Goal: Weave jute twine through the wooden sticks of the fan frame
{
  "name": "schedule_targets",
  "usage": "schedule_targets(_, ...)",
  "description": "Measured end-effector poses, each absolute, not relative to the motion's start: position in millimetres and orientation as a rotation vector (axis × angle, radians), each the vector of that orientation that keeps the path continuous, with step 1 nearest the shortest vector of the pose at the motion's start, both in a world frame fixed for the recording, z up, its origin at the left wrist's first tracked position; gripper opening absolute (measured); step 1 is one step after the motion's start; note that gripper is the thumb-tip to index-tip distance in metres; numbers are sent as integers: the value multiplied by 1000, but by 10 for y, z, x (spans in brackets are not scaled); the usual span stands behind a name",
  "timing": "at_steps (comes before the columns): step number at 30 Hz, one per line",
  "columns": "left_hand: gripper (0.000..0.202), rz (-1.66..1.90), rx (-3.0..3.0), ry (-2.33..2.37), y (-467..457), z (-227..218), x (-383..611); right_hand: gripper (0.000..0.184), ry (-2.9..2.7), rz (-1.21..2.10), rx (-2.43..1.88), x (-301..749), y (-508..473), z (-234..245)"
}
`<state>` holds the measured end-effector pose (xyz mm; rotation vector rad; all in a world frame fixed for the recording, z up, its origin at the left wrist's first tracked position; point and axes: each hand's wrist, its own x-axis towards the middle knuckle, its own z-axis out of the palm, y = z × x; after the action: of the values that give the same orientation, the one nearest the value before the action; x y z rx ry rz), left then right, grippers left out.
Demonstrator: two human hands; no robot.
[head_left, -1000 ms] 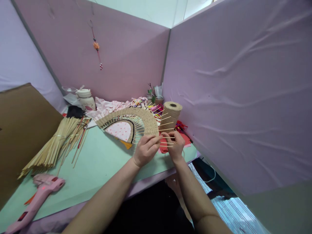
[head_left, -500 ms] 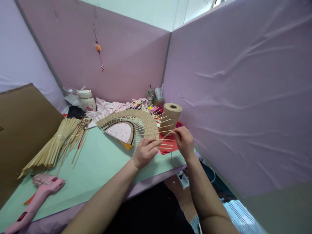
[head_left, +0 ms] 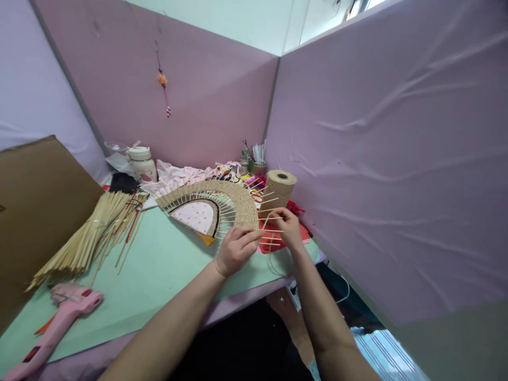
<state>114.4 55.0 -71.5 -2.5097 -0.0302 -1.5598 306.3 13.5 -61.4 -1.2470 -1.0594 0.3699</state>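
Observation:
A half-round woven fan (head_left: 245, 203) of tan cord and thin sticks lies over the table, its bare stick ends pointing out to the right. The inner part is white cloth with pink dots (head_left: 196, 216), edged by a dark band. My left hand (head_left: 239, 248) is closed on the fan's near right edge, fingers over the weave and sticks. Among the stick ends, my right hand (head_left: 288, 226) pinches a strand of tan cord (head_left: 266, 219), and a loop of it hangs below. Behind that hand stands a big spool of tan cord (head_left: 279, 190).
A pink glue gun (head_left: 65, 317) lies at the front left near a bundle of thin sticks (head_left: 79, 238). Red sheets (head_left: 301, 233) lie under the stick ends. A white bottle (head_left: 142, 164) and crumpled pink cloth (head_left: 178, 174) are at the back. Cardboard (head_left: 43, 211) stands left.
My right hand has moved left and slightly down, closer to the weave, bringing the cord along. A wider cord loop now hangs below the sticks. My left hand keeps its place.

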Motion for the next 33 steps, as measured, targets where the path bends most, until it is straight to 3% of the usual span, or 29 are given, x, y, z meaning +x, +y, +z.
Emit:
schedule_targets(11, 13, -1630, -2542, -14, 542, -722, 1108, 32, -713, 470, -1074, 2409, 580, -920)
schedule_targets(17, 18, -1490, -2558, -332, 562, -761, 1088, 35, -639, 485, -1084, 2398, 535, -964)
schedule_targets(24, 34, -1256, -2508, -431, 636, -756, 1114, 36, -705, 514, -1062, 2376, 510, -995)
schedule_targets(29, 31, -1270, -2523, -412, 626, -817, 1071, 34, -711, 560, -1029, 2443, 457, -999)
schedule_targets(33, 30, -1293, -2528, -405, 615, -831, 1048, 29, -856, 417, -1154, 2629, 367, -979)
